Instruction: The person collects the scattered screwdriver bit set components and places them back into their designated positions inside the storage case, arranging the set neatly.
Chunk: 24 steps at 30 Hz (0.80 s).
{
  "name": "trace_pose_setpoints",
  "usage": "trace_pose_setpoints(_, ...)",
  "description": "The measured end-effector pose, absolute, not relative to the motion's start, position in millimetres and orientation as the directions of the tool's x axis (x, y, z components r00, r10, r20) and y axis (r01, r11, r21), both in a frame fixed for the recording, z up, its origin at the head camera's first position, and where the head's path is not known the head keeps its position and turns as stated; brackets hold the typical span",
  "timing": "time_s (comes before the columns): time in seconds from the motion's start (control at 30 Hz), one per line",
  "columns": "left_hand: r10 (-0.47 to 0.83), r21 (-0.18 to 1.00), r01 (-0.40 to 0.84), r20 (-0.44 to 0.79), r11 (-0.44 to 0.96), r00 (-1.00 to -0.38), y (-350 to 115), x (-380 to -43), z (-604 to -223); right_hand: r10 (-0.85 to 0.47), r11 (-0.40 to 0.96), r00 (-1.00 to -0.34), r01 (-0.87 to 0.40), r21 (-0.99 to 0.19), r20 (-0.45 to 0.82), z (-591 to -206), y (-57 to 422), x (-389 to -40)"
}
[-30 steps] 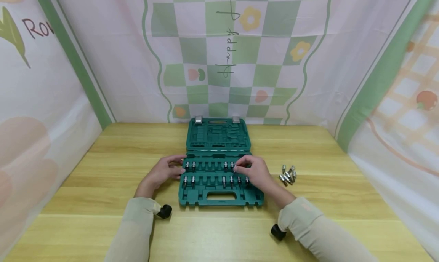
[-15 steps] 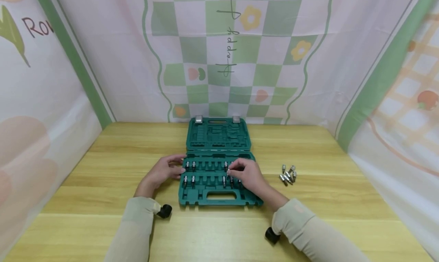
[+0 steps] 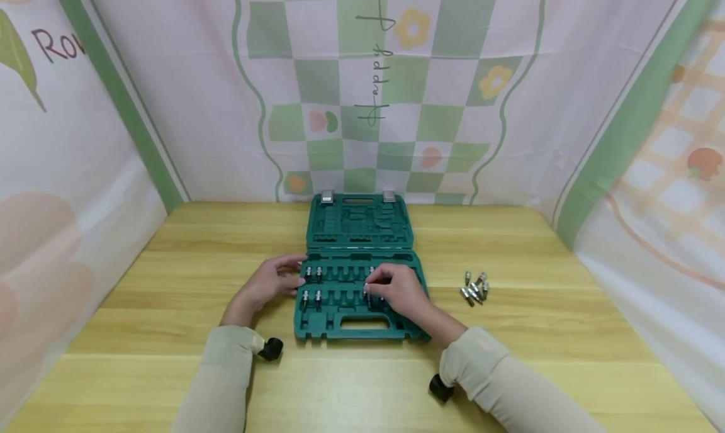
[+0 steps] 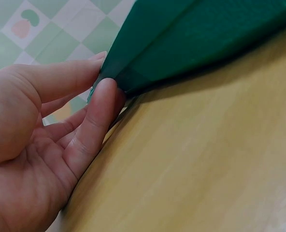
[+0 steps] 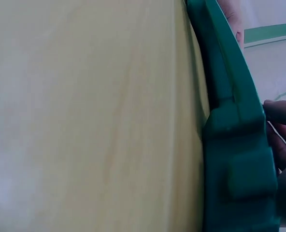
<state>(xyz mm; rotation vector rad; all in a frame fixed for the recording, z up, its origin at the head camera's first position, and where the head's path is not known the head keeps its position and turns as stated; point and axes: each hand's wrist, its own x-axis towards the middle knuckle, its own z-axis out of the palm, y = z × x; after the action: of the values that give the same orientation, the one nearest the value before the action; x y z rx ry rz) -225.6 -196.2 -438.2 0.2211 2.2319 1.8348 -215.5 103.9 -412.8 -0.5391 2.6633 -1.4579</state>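
Note:
A green plastic socket case (image 3: 317, 325) lies unfolded on the table, its lid (image 3: 359, 222) at the back. My left hand (image 3: 269, 288) holds the case's left edge; in the left wrist view the thumb (image 4: 102, 99) and fingers meet at that edge. My right hand (image 3: 399, 289) is above the right half of the tray, thumb and forefinger pinching a small silver bit socket (image 3: 366, 287) over the lower row. Several bit sockets (image 3: 318, 298) stand in slots on the left. The right hand hides part of both rows. In the right wrist view its fingers (image 5: 280, 113) show behind the case wall.
Several loose bit sockets (image 3: 474, 289) lie in a small pile on the wooden table (image 3: 351, 382), right of the case. Printed cloth curtains (image 3: 362, 93) enclose the table at the back and sides.
My right hand has moved left and slightly nearer along the tray, from the upper row's right part to the lower row. The left hand stays at the case edge.

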Motion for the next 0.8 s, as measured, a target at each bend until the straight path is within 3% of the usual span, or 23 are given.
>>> trace_pose_setpoints(0.8, 0.272, 0.980, -0.038, -0.092, 0.197, -0.958, -198, -227, -439, -0.410, 0.589, -0.912, -0.275, -0.760, 0.012, -408, 86, -225)
